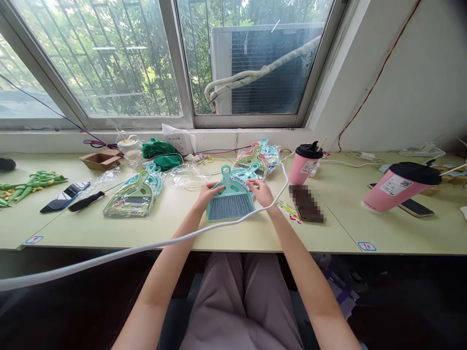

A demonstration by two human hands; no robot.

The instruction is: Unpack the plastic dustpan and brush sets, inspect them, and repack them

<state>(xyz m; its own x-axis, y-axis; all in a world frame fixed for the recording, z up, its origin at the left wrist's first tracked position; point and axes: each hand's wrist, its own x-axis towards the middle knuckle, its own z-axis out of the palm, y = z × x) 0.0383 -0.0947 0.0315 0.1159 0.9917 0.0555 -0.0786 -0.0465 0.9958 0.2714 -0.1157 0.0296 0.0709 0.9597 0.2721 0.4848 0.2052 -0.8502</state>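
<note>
A small teal dustpan (226,185) with a brush (230,206) of grey bristles nested in it stands at the middle of the table, handle toward the window. My left hand (207,195) grips its left side, fingers bent over the edge. On the other side, my right hand (261,193) has its fingers closed at the upper right edge, close to a second teal handle (252,170) just behind. Farther back lie several bagged dustpan sets (257,158) in green, pink and blue. More bagged sets (131,197) are stacked to the left.
A white cable (146,249) runs across the view in front of my forearms. To the right are two pink cups (303,167) and a pixelated phone (308,204). Leftward lie a black-handled tool (86,201), a dark phone (64,197) and an open cardboard box (99,159).
</note>
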